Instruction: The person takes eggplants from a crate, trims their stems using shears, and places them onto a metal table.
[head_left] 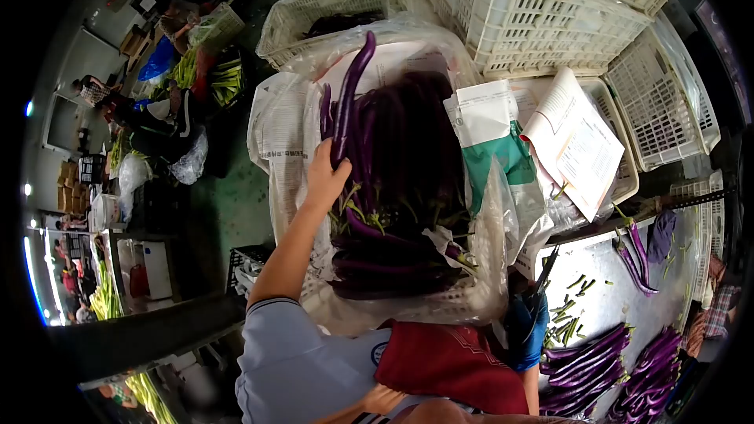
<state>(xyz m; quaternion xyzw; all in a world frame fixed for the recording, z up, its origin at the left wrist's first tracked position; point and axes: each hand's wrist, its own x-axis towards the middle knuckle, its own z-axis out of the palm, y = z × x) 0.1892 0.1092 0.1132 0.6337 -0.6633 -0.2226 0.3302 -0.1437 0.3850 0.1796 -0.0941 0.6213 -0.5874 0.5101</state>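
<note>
Red apron lies nearest. Left hand is wrapped round a long purple eggplant over the plastic-lined crate of eggplants; the blue-gloved right hand is beside the crate, its grip I cannot tell

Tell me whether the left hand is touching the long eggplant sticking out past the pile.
Touching. The head view shows the left hand gripping the eggplant toward its near end, with no gap between.

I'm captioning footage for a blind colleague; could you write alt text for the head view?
A person's bare left hand grips a long purple eggplant over a plastic-lined crate packed with eggplants. To the right, more eggplants and green stem pieces lie on a pale tabletop.
</note>
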